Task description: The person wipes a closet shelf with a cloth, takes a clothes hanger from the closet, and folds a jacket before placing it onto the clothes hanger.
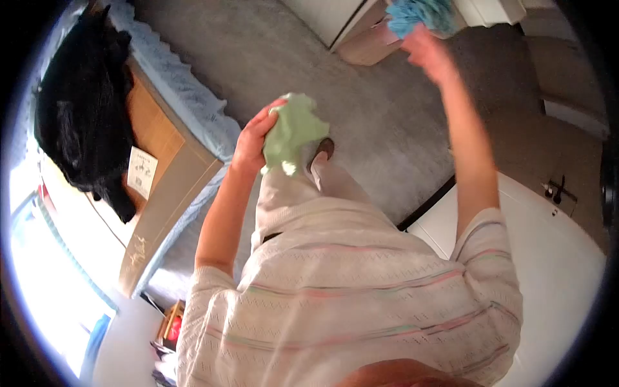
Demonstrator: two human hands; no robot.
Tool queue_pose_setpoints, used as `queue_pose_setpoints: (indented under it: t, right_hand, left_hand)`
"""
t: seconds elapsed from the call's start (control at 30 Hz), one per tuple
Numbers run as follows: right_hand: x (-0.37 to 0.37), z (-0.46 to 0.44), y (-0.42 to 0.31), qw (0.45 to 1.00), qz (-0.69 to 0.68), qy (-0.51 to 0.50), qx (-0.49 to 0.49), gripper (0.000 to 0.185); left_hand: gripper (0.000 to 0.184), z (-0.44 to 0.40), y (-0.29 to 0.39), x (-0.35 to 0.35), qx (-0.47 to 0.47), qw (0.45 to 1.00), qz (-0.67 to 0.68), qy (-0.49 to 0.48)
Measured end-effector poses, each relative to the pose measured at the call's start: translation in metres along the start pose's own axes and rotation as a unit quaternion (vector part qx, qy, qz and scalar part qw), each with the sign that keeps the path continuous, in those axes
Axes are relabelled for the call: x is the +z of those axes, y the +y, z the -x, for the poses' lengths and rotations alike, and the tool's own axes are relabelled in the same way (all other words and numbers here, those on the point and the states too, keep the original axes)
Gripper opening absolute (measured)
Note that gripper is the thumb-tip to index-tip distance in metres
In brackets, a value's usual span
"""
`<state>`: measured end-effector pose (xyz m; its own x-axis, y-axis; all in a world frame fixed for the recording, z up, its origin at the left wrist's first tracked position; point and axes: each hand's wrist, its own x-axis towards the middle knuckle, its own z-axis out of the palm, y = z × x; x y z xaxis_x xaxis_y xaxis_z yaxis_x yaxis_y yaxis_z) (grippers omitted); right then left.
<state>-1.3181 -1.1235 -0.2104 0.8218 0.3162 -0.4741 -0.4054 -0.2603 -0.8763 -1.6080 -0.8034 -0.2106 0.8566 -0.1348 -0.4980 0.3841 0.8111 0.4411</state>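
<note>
In my left hand [251, 138] is a pale green cloth [293, 129], crumpled and hanging from the fingers in front of my legs. My right hand [431, 57] is stretched far forward and smeared by motion. Its fingers meet a fluffy blue duster [422, 16] at the top edge of the view, and they appear closed on it. The duster is up against a light-coloured piece of furniture [367, 45]; any handle is hidden by the hand.
On the left, a black garment [84, 109] and a printed card [141, 171] lie on a bed or table edged with blue ruffled fabric [174, 71]. A white surface [541, 271] stands close on my right. Grey floor [251, 48] stretches ahead.
</note>
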Motion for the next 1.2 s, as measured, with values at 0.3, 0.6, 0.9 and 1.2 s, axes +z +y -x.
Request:
queue_pose_setpoints:
  t: [0.3,0.6,0.9,1.2]
  right_hand:
    - [0.252,0.011,0.071,0.836,-0.336,-0.328,0.284,0.058]
    - [0.309,-0.084,-0.072,0.952,-0.215,-0.209,0.062,0.038]
    - [0.301,-0.184,-0.174,0.953,0.0,-0.293,-0.081,0.042]
    - [0.276,-0.323,-0.238,0.989,-0.06,-0.066,-0.12,0.019]
  left_hand:
    - [0.035,-0.017,0.09,-0.002,0.079,0.975,0.208,0.0]
    - [0.033,0.007,0.202,-0.095,0.218,0.958,-0.036,0.183]
    - [0.038,-0.049,0.257,-0.072,0.283,0.783,-0.43,0.35]
    - [0.056,-0.177,0.266,0.084,0.547,0.483,-0.682,0.047]
